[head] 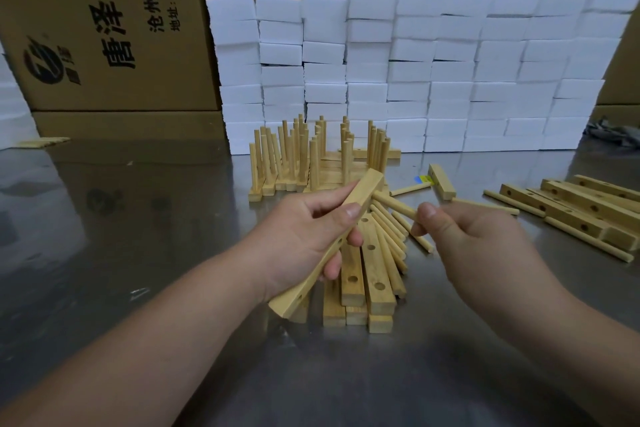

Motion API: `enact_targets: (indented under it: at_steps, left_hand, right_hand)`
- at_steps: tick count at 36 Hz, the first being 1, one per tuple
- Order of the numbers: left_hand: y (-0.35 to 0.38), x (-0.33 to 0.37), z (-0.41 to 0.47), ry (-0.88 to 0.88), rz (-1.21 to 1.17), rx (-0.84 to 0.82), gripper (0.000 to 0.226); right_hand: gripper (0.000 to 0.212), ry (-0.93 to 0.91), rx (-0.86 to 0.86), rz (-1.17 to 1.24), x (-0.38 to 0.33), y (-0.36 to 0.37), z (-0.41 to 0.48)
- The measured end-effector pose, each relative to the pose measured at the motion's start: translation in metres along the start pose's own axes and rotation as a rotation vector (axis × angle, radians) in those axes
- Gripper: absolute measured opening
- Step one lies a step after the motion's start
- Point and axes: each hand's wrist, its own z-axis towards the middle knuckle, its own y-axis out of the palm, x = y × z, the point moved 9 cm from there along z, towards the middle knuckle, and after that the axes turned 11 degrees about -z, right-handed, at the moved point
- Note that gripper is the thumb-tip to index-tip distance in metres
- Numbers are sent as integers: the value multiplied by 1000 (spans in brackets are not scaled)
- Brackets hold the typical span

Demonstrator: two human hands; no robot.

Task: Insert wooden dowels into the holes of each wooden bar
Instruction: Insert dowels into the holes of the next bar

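Head view, one entry per item.

1. Wooden bar point(360, 194): held slanted above the middle of the bench point(138, 218), upper end pointing toward the far edge. Judged light, rigid and dry to the grip; best held mid-length, clear of the holes.
2. Left hand point(304, 236): fingers curled round the bar's middle, thumb on its upper face, forearm coming in from the near left corner.
3. Dowel point(393, 203): tip meets the bar's drilled side near the upper end; cannot tell whether it is seated. Judged light and stiff, but thin enough to snap if levered; hold it at the rear.
4. Right hand point(478, 239): thumb and forefinger pinch the dowel's near end, other fingers curled.
5. Loose bars point(367, 274) and loose dowels point(391, 236): piled under the hands.
6. Finished bars point(311, 156): dowels upright, toward the far edge.
7. Foam blocks point(415, 73): stacked along the far edge.
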Motion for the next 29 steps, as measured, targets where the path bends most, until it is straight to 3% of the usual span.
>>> enact_targets:
  at_steps: [5, 10, 12, 14, 20, 23, 26, 29]
  left_hand:
    - [2, 6, -1, 29, 9, -14, 38]
    - [0, -3, 0, -48, -1, -9, 78]
    - [-7, -3, -1, -37, 185, 58, 59]
    - [-13, 2, -2, 15, 322, 139, 20]
    - [-31, -5, -3, -3, 232, 388, 29]
    - [-43, -14, -5, -41, 151, 499, 28]
    - [-50, -18, -8, -68, 101, 587, 28]
    - [-51, -20, -8, -82, 106, 609, 29]
  right_hand:
    - [39, 97, -16, 214, 12, 7, 2]
    - [34, 74, 78, 239, 13, -2, 7]
    - [33, 78, 113, 246, 17, -7, 9]
    - [30, 90, 124, 312, 20, -10, 11]
    - [19, 85, 138, 520, 26, -15, 19]
    - [24, 45, 126, 120, 39, -13, 29]
    - [32, -9, -85, -389, 50, 14, 38]
    - [33, -67, -275, -610, 53, 42, 36]
